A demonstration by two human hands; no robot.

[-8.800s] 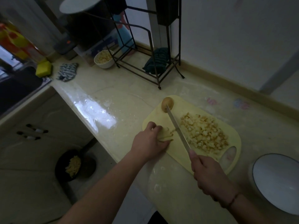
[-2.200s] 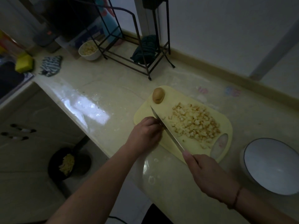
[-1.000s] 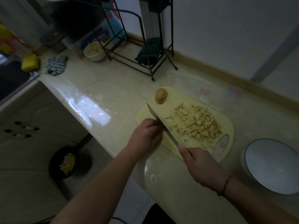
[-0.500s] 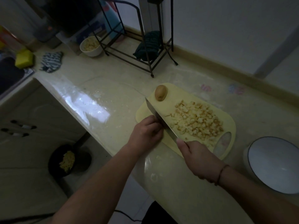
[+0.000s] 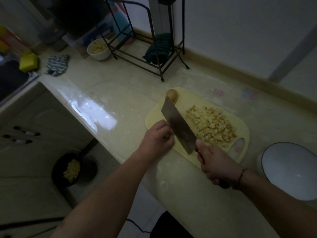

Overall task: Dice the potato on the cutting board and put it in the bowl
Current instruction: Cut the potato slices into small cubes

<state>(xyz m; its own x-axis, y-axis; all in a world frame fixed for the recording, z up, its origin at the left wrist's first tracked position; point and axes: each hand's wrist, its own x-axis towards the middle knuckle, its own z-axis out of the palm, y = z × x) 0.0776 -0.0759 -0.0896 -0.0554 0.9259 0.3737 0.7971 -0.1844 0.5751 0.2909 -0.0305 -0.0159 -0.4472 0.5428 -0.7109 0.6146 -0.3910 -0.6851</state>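
Note:
A yellow cutting board (image 5: 241, 127) lies on the counter with a heap of diced potato (image 5: 211, 126) on its right half. A potato piece with skin (image 5: 172, 95) sits at the board's far left corner. My right hand (image 5: 215, 164) grips the handle of a cleaver (image 5: 179, 127), whose broad blade is tilted with its flat side showing. My left hand (image 5: 157, 140) rests with curled fingers at the board's near left edge, right beside the blade; what lies under it is hidden. A white bowl (image 5: 291, 170) with a dark rim stands to the right of the board.
A black wire rack (image 5: 145, 54) holding a dark cloth stands at the back. A small white bowl of potato pieces (image 5: 98, 48), a striped cloth (image 5: 57, 65) and a yellow sponge (image 5: 28, 61) lie far left. A black pan (image 5: 73, 170) with peelings sits on the floor.
The cleaver has tilted from edge-down to showing its flat side. My left hand stays curled at the board's near left edge beside the blade.

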